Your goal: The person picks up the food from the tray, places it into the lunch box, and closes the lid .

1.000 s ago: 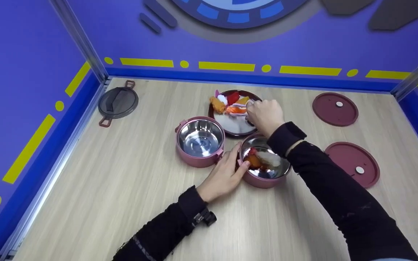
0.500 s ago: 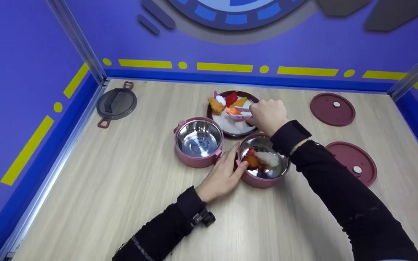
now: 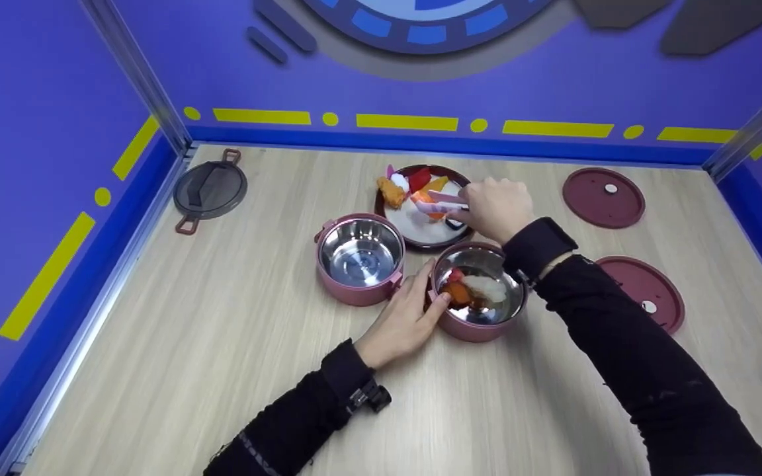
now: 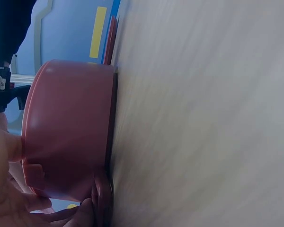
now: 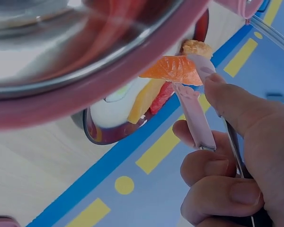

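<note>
My left hand (image 3: 402,324) holds the near-left side of a pink steel-lined pot (image 3: 473,330), thumb at its rim; the left wrist view shows fingers by its side lug. Inside the pot lie a brown piece (image 3: 458,293), a translucent whitish piece (image 3: 487,288) and a small red piece. Beyond it, my right hand (image 3: 501,206) grips tongs (image 5: 196,116) with pale pink tips. An orange, salmon-like food piece (image 5: 173,69) sits at the tips, over a dark-rimmed plate (image 3: 414,245). A fried-looking piece (image 3: 391,192), a red piece (image 3: 419,178) and a yellow piece lie on the plate.
A second pink pot (image 3: 354,295), with nothing inside, stands left of the first. Two dark red lids (image 3: 602,201) lie at the right. A grey strainer-like lid with brown handles (image 3: 212,190) lies far left. Blue walls edge the table's back and sides.
My right hand has shifted slightly right, and more of the tongs shows beside the orange piece. My left hand stays on the pot. The whole view has drifted a little.
</note>
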Motion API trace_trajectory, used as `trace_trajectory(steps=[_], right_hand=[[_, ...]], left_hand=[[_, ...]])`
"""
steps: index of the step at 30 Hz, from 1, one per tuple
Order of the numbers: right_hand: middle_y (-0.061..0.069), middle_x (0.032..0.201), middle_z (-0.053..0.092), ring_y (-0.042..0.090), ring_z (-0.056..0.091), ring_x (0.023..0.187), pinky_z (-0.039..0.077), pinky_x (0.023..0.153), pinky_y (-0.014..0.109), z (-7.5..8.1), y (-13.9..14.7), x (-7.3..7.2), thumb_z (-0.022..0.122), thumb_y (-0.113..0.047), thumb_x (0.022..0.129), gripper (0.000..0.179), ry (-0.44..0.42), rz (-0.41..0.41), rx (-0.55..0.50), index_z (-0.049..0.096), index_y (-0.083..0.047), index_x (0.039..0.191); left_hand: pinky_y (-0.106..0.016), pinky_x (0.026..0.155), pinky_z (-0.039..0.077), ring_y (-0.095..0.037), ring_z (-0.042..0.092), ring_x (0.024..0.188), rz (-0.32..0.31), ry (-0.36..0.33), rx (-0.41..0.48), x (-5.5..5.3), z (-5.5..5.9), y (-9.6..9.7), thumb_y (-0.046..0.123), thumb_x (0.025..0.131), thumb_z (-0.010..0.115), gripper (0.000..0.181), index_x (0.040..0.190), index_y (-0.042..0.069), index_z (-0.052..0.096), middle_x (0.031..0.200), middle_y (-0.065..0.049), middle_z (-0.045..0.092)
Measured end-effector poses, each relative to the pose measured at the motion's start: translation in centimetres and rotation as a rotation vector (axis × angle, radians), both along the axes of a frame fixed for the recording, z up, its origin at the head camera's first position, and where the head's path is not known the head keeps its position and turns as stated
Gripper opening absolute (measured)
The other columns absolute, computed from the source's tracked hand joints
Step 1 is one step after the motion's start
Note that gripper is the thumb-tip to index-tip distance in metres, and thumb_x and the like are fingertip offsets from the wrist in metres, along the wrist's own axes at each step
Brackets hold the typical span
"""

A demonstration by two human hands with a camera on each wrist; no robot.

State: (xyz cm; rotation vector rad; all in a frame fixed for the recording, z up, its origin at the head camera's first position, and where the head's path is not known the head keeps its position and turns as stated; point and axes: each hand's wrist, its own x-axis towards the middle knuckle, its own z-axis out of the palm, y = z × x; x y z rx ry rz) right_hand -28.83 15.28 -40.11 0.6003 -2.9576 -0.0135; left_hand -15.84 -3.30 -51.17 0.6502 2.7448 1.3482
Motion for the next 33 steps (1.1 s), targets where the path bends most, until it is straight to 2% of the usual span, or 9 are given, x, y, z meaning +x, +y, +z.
trace_trajectory(steps=[5, 12, 19, 24, 25, 27, 31, 32, 33], right_hand=[[0.012, 0.072, 0.067, 0.032, 0.060, 0.062, 0.049, 0.050, 0.050, 0.6, 0.9, 0.3, 0.076, -0.045, 0.095, 0.038, -0.007, 0.006, -0.056, 0.076, -0.008, 0.088], [0.011, 0.077, 0.070, 0.031, 0.060, 0.062, 0.044, 0.049, 0.045, 1.6, 2.4, 0.6, 0.074, -0.046, 0.096, 0.036, -0.054, -0.003, -0.102, 0.081, -0.011, 0.100], [0.011, 0.078, 0.069, 0.029, 0.059, 0.063, 0.037, 0.047, 0.039, 2.6, 4.0, 1.0, 0.071, -0.050, 0.097, 0.043, -0.113, -0.045, -0.108, 0.081, -0.012, 0.116], [0.011, 0.078, 0.069, 0.030, 0.061, 0.063, 0.039, 0.046, 0.041, 3.2, 4.9, 1.5, 0.069, -0.053, 0.098, 0.044, -0.120, -0.045, -0.116, 0.080, -0.015, 0.118], [0.011, 0.079, 0.070, 0.031, 0.061, 0.063, 0.039, 0.046, 0.042, 3.4, 5.1, 1.6, 0.069, -0.053, 0.098, 0.044, -0.126, -0.045, -0.119, 0.080, -0.016, 0.118], [0.011, 0.079, 0.069, 0.030, 0.060, 0.063, 0.039, 0.046, 0.042, 3.6, 5.3, 1.8, 0.069, -0.054, 0.098, 0.045, -0.135, -0.045, -0.124, 0.080, -0.016, 0.118], [0.008, 0.074, 0.063, 0.027, 0.056, 0.062, 0.035, 0.045, 0.038, 4.1, 5.9, 2.3, 0.068, -0.056, 0.098, 0.047, -0.145, -0.029, -0.134, 0.080, -0.016, 0.118], [0.007, 0.072, 0.061, 0.026, 0.055, 0.061, 0.034, 0.045, 0.037, 4.2, 6.0, 2.4, 0.068, -0.056, 0.098, 0.047, -0.144, -0.025, -0.136, 0.080, -0.015, 0.118], [0.006, 0.071, 0.059, 0.026, 0.054, 0.060, 0.033, 0.045, 0.036, 4.3, 6.2, 2.5, 0.068, -0.055, 0.098, 0.047, -0.146, -0.022, -0.138, 0.080, -0.015, 0.118]], left_hand=[[-0.055, 0.120, 0.042, -0.042, 0.048, 0.145, -0.009, 0.033, 0.029, -0.1, -0.7, 0.0, 0.051, 0.111, 0.040, 0.073, 0.164, 0.002, 0.028, 0.155, -0.030, 0.046], [-0.052, 0.122, 0.040, -0.038, 0.046, 0.147, -0.003, 0.044, 0.015, -0.5, -1.4, 0.1, 0.051, 0.111, 0.039, 0.072, 0.164, 0.003, 0.028, 0.159, -0.027, 0.045], [-0.051, 0.125, 0.035, -0.036, 0.042, 0.150, 0.002, -0.039, -0.011, 0.1, 0.5, 0.1, 0.041, 0.111, 0.046, 0.068, 0.164, 0.003, 0.027, 0.161, -0.025, 0.043], [-0.051, 0.126, 0.035, -0.035, 0.042, 0.150, 0.004, -0.057, -0.020, 0.2, 0.6, 0.0, 0.040, 0.111, 0.047, 0.068, 0.165, 0.005, 0.026, 0.162, -0.024, 0.042], [-0.050, 0.126, 0.035, -0.035, 0.042, 0.150, 0.005, -0.032, -0.023, -0.1, -0.2, 0.0, 0.043, 0.111, 0.045, 0.069, 0.165, 0.006, 0.025, 0.162, -0.024, 0.042], [-0.051, 0.126, 0.035, -0.036, 0.042, 0.150, 0.002, -0.040, -0.024, -0.1, -0.3, 0.0, 0.043, 0.111, 0.046, 0.070, 0.166, 0.006, 0.025, 0.162, -0.024, 0.042], [-0.050, 0.126, 0.035, -0.035, 0.042, 0.150, 0.001, -0.043, -0.033, -0.1, -0.2, 0.0, 0.043, 0.111, 0.045, 0.069, 0.166, 0.007, 0.025, 0.163, -0.022, 0.042], [-0.051, 0.126, 0.035, -0.035, 0.042, 0.151, 0.001, -0.071, -0.032, 0.2, 0.6, 0.0, 0.040, 0.111, 0.047, 0.068, 0.166, 0.007, 0.025, 0.163, -0.022, 0.042], [-0.050, 0.126, 0.035, -0.035, 0.041, 0.151, 0.001, -0.071, -0.035, 0.2, 0.7, 0.0, 0.041, 0.111, 0.046, 0.068, 0.166, 0.008, 0.025, 0.163, -0.021, 0.042]])
